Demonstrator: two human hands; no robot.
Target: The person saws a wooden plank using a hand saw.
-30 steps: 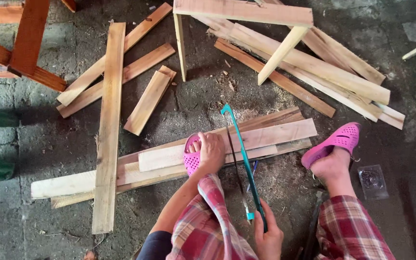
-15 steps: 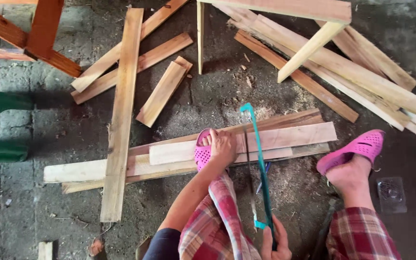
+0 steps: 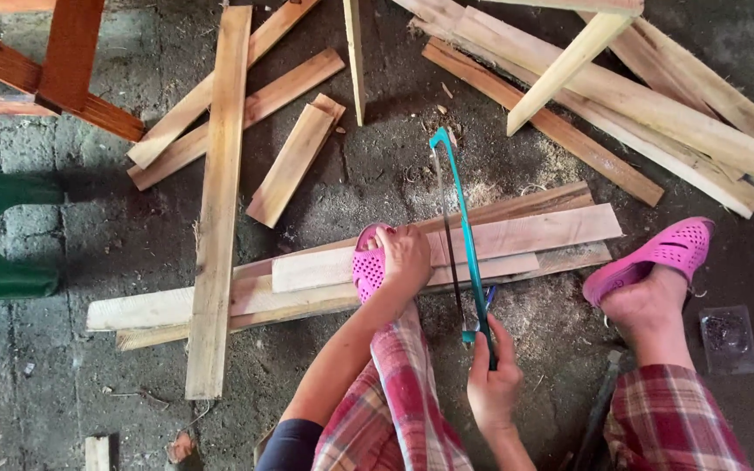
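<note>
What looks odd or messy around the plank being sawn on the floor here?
Planks lie scattered at all angles on the floor, with sawdust spilled by the saw. The left hand and a pink-sandalled foot pin the board; the right hand grips the handle.

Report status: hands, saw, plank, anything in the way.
Right hand grips teal bow saw, blade across top plank. Left hand presses plank beside pink sandal. Nothing across the blade.

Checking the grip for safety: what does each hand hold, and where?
Right hand grips the teal saw by its handle end; left hand presses on the plank.
</note>
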